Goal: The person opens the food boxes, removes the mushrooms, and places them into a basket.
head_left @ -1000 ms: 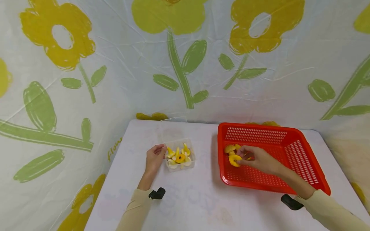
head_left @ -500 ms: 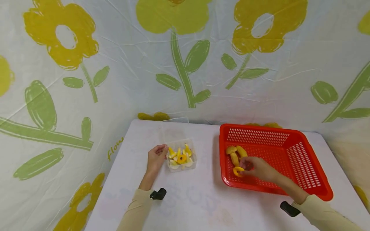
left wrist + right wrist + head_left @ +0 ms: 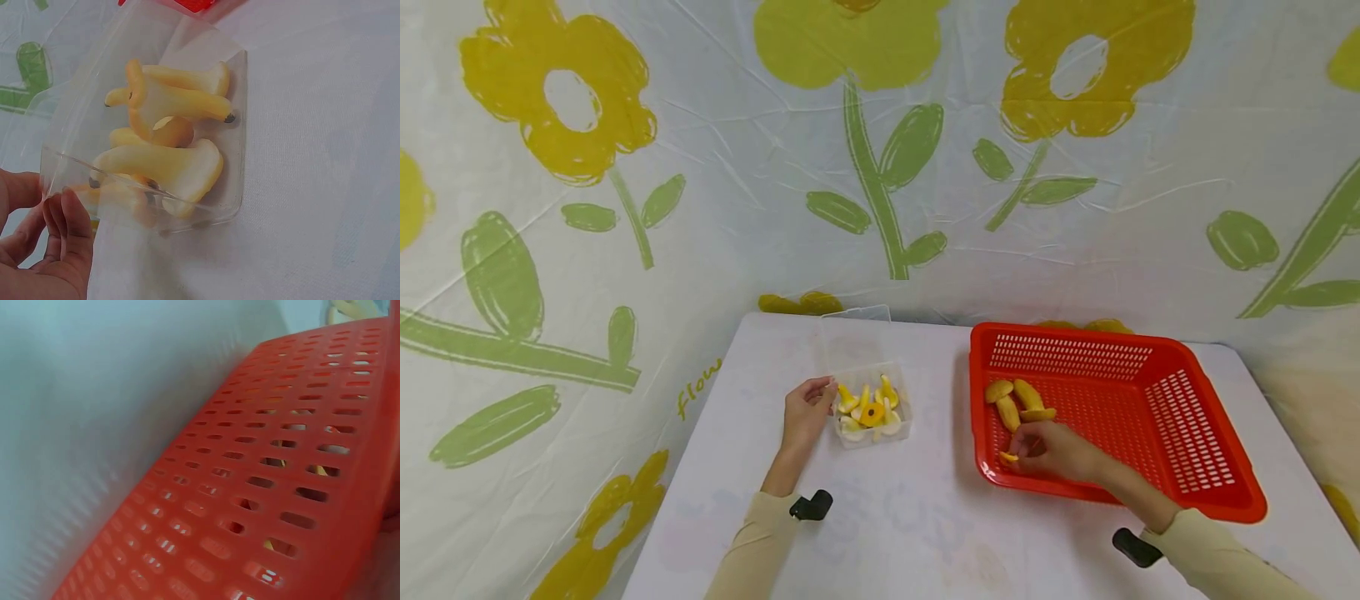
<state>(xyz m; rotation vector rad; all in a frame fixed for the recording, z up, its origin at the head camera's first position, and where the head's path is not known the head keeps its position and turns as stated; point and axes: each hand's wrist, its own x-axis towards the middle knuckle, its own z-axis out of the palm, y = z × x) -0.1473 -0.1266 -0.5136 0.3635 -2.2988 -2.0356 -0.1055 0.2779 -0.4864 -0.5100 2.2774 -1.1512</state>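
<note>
Head view: white bench (image 3: 910,517) carries a red basket (image 3: 1075,331), right, and an open clear container (image 3: 871,437), left. Left hand (image 3: 805,412) pinches the container's left wall. Right hand (image 3: 1060,454) is inside the basket's near-left part. Yellow mushrooms (image 3: 889,390) lie in the container; right fingers pinch a small yellow piece (image 3: 1008,457).
</note>
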